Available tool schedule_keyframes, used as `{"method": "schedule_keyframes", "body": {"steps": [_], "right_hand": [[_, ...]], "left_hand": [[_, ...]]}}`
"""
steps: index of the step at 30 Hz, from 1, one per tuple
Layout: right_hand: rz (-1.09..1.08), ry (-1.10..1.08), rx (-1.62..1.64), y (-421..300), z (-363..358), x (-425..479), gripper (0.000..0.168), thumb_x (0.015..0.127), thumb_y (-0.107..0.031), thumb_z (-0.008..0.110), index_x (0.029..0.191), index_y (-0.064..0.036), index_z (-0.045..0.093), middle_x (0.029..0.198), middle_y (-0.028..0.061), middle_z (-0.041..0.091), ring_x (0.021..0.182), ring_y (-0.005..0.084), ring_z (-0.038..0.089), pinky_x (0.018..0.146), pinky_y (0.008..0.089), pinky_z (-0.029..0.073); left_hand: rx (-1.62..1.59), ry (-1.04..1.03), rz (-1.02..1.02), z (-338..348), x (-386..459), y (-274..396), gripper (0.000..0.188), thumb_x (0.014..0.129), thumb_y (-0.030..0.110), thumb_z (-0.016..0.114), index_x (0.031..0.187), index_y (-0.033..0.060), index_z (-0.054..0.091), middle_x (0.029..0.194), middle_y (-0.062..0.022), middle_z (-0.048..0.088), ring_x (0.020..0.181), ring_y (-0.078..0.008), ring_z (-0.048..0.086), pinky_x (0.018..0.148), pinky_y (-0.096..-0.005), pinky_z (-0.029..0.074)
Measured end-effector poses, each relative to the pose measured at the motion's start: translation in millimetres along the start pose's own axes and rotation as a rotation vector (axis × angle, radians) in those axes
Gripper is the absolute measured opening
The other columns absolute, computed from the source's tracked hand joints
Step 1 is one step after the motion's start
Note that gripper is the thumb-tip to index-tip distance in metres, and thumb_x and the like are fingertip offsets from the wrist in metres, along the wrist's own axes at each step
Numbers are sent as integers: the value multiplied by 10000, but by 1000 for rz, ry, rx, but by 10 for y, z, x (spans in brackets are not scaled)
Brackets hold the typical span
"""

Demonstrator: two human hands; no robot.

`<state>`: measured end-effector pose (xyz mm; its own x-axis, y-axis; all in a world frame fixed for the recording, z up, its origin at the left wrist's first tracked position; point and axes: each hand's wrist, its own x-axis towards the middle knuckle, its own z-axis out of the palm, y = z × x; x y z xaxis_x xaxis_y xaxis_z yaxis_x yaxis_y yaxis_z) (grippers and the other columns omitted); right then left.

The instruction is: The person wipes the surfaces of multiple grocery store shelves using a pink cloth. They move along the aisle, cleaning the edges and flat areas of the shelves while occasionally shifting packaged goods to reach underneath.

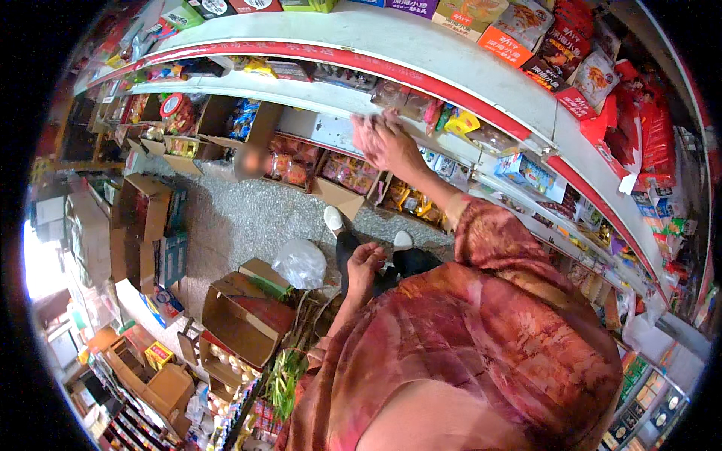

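Note:
My right hand (397, 149) reaches out over the lower shelves and grips a crumpled pink cloth (365, 138). The cloth is at a bare stretch of the white metal shelf (321, 131), between an open carton of blue packets (243, 119) and several small snack bags. Close to my body, my left hand (365, 262) hangs with loosely bent fingers and nothing visible in it. Below the right hand stand open cartons of pink-wrapped packets (351, 172) and yellow packets (414, 203).
A white upper shelf (361, 25) with a red edge strip curves overhead, bearing snack boxes (507, 48). On the speckled floor (237, 217) lies a clear plastic bag (300, 264) near my white shoes. Cardboard boxes (242, 321) and green vegetables (283, 380) stand at left.

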<state>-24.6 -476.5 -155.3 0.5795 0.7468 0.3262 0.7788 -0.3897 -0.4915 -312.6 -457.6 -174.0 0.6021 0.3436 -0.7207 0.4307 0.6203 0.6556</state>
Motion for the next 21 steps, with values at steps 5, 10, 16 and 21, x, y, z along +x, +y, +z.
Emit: {"method": "schedule_keyframes", "body": {"steps": [5,10,16,21], "right_hand": [[-23,27,48,140,-525,-762,719,626,-9,643,1330,-38,500,1425,219,422,1329,388,416,1114,441,362],[271,47,-458,607,-839,-1321,545,838,-87,608,1366,-72,471,1310,140,526,1199,332,510,959,443,454],[426,-170,-602,954,-549,-1228,610,779,-79,680,1352,-92,471,1285,158,538,1128,346,543,947,443,460],[303,-145,-523,862,-184,-882,634,767,-88,677,1363,-110,464,1252,128,536,1098,338,541,932,440,463]], "left_hand": [[-59,-74,-12,57,37,-299,231,924,123,656,1122,19,596,957,-37,666,833,-121,635,718,-249,491],[27,-57,-94,97,87,-350,215,933,120,642,1114,11,598,951,-38,667,797,-115,628,703,-246,488],[3,-157,-68,61,256,-220,210,938,110,629,1116,3,596,959,-43,670,788,-122,624,686,-251,487],[76,-145,-115,-161,356,-174,203,939,101,620,1115,1,596,952,-47,667,790,-125,621,683,-255,484]]}}
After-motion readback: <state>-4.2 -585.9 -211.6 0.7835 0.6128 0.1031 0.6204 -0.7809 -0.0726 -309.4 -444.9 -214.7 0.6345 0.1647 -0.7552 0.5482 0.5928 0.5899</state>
